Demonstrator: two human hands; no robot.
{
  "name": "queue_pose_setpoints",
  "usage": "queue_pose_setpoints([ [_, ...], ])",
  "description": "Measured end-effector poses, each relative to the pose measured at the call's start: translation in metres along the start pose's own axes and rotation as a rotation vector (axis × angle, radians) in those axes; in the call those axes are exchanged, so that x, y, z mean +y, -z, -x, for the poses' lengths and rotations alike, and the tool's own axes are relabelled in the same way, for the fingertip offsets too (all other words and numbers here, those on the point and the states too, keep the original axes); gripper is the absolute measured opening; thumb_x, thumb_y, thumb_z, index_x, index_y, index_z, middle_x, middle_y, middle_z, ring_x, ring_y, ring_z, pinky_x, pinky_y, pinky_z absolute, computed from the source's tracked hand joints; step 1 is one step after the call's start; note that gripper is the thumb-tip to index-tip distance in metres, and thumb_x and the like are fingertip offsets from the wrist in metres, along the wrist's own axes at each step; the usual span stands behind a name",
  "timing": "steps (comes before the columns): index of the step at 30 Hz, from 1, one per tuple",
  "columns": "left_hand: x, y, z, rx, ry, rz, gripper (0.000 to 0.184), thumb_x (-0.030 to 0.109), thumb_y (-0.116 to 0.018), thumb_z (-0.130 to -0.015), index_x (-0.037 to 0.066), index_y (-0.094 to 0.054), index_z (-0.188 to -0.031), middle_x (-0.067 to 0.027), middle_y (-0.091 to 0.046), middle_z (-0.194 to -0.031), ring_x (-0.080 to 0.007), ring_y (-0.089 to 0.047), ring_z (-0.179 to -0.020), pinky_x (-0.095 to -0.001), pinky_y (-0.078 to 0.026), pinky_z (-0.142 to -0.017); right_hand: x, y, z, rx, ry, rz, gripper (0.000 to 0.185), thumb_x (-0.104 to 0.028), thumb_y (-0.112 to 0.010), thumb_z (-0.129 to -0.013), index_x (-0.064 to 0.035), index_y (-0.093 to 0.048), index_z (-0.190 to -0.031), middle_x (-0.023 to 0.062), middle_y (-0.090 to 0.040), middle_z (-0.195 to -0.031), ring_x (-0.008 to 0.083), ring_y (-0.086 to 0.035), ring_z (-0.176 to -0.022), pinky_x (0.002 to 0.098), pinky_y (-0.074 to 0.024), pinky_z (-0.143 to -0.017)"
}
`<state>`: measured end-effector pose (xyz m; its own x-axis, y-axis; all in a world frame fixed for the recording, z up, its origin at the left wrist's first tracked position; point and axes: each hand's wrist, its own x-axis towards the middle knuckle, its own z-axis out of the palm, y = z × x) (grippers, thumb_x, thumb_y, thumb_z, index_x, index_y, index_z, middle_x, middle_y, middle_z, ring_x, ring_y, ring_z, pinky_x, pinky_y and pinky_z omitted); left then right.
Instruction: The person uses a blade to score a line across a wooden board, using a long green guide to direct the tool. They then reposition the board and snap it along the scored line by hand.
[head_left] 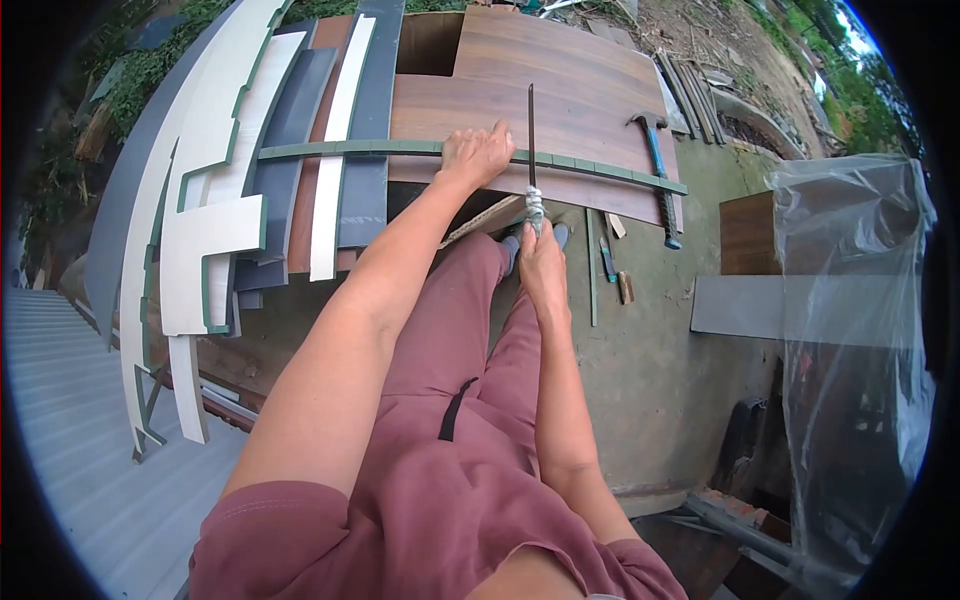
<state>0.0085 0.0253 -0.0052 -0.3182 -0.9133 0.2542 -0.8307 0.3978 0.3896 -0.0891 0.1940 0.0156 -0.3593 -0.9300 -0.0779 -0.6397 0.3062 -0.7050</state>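
A long, narrow green strip (400,147) with evenly spaced marks lies across several boards. My left hand (478,155) is closed around it near its middle, pressing it over the brown wood-grain board (570,80). In my right hand (542,265) is a thin, dark saw blade (531,125) whose handle is wrapped in pale cloth. The blade points away from me and crosses the strip just right of my left hand; its teeth are too fine to make out. A hammer (657,165) with a blue and black handle rests near the strip's right end.
White and grey cut boards (225,225) are stacked at the left, beside a corrugated sheet (60,360). A blue-handled tool (608,260) and wood scraps lie on the concrete floor (640,370). Clear plastic sheeting (860,300) hangs over boards at the right.
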Motion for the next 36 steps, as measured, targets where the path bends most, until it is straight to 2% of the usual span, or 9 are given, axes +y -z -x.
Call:
queue_pose_setpoints([
  [2, -0.001, -0.005, 0.0, 0.022, -0.001, -0.006, 0.03, 0.03, -0.037, -0.088, 0.013, -0.055, -0.106, -0.0202, -0.064, -0.076, -0.0382, -0.063, -0.073, -0.049, -0.049, -0.068, -0.004, -0.006, -0.017, -0.011, 0.018, -0.022, 0.028, -0.025, -0.04, -0.094, -0.0045, -0.045, -0.113, 0.027, -0.06, -0.083, 0.0469, -0.056, -0.08, 0.0519, -0.0405, -0.068],
  [6, -0.001, -0.002, -0.001, 0.008, 0.002, -0.011, 0.031, 0.029, -0.039, -0.088, 0.014, -0.055, -0.108, -0.02, -0.064, -0.076, -0.0379, -0.063, -0.072, -0.0486, -0.049, -0.068, 0.008, -0.011, 0.012, 0.047, 0.044, -0.017, 0.03, -0.023, -0.041, -0.094, -0.0053, -0.044, -0.117, 0.0275, -0.06, -0.085, 0.0468, -0.056, -0.081, 0.052, -0.0406, -0.067],
  [12, -0.003, -0.006, -0.001, 0.016, 0.009, 0.012, 0.03, 0.029, -0.039, -0.087, 0.014, -0.056, -0.107, -0.0193, -0.065, -0.075, -0.0369, -0.063, -0.072, -0.049, -0.049, -0.067, 0.028, -0.008, 0.05, -0.075, -0.083, -0.055, 0.033, -0.022, -0.042, -0.093, -0.0062, -0.043, -0.122, 0.0281, -0.059, -0.087, 0.0467, -0.056, -0.082, 0.052, -0.0407, -0.068],
  [16, 0.002, -0.003, -0.002, -0.022, 0.025, -0.029, 0.031, 0.03, -0.038, -0.088, 0.013, -0.056, -0.107, -0.0192, -0.065, -0.076, -0.037, -0.063, -0.072, -0.0488, -0.049, -0.068, 0.0, 0.002, -0.01, -0.029, 0.036, -0.026, 0.029, -0.026, -0.039, -0.095, -0.0036, -0.048, -0.111, 0.0252, -0.059, -0.088, 0.0447, -0.055, -0.086, 0.0474, -0.042, -0.071],
  [18, 0.002, -0.001, 0.001, 0.061, 0.003, -0.035, 0.024, 0.028, -0.04, -0.087, 0.01, -0.056, -0.094, -0.0186, -0.065, -0.072, -0.0354, -0.064, -0.07, -0.0469, -0.051, -0.065, -0.004, -0.001, -0.02, -0.021, 0.024, -0.012, 0.028, -0.026, -0.04, -0.095, -0.0034, -0.048, -0.11, 0.0253, -0.059, -0.09, 0.0448, -0.054, -0.088, 0.0475, -0.0418, -0.072],
  [21, 0.001, -0.003, 0.0, 0.005, 0.026, -0.025, 0.031, 0.03, -0.038, -0.088, 0.013, -0.056, -0.106, -0.0193, -0.065, -0.076, -0.0376, -0.063, -0.073, -0.0487, -0.049, -0.069, 0.007, -0.007, -0.01, -0.001, 0.052, 0.026, 0.029, -0.025, -0.04, -0.094, -0.004, -0.046, -0.113, 0.0268, -0.059, -0.088, 0.0455, -0.055, -0.086, 0.0501, -0.0412, -0.07],
  [23, 0.0, -0.003, -0.001, 0.017, 0.026, -0.016, 0.03, 0.03, -0.039, -0.087, 0.014, -0.057, -0.105, -0.0194, -0.065, -0.074, -0.0377, -0.063, -0.071, -0.0487, -0.05, -0.068, 0.018, -0.01, 0.019, 0.019, 0.094, 0.029, 0.03, -0.024, -0.041, -0.094, -0.0048, -0.044, -0.117, 0.0283, -0.06, -0.085, 0.0461, -0.057, -0.082, 0.0526, -0.0408, -0.068],
  [28, -0.003, -0.01, 0.002, 0.069, -0.006, -0.005, 0.028, 0.028, -0.04, -0.087, 0.014, -0.058, -0.102, -0.0197, -0.064, -0.071, -0.0379, -0.063, -0.068, -0.0485, -0.05, -0.065, 0.023, 0.003, 0.058, -0.061, -0.076, 0.003, 0.03, -0.021, -0.044, -0.092, -0.0072, -0.045, -0.119, 0.0274, -0.06, -0.086, 0.0461, -0.057, -0.082, 0.0514, -0.0415, -0.068],
  [36, 0.001, -0.003, 0.002, 0.07, -0.005, -0.024, 0.03, 0.027, -0.041, -0.086, 0.015, -0.058, -0.107, -0.0202, -0.064, -0.071, -0.0371, -0.063, -0.067, -0.0473, -0.051, -0.063, 0.0, -0.002, -0.024, -0.013, 0.066, 0.034, 0.027, -0.026, -0.039, -0.095, -0.0023, -0.048, -0.104, 0.0257, -0.058, -0.085, 0.0454, -0.054, -0.083, 0.0493, -0.0408, -0.07],
])
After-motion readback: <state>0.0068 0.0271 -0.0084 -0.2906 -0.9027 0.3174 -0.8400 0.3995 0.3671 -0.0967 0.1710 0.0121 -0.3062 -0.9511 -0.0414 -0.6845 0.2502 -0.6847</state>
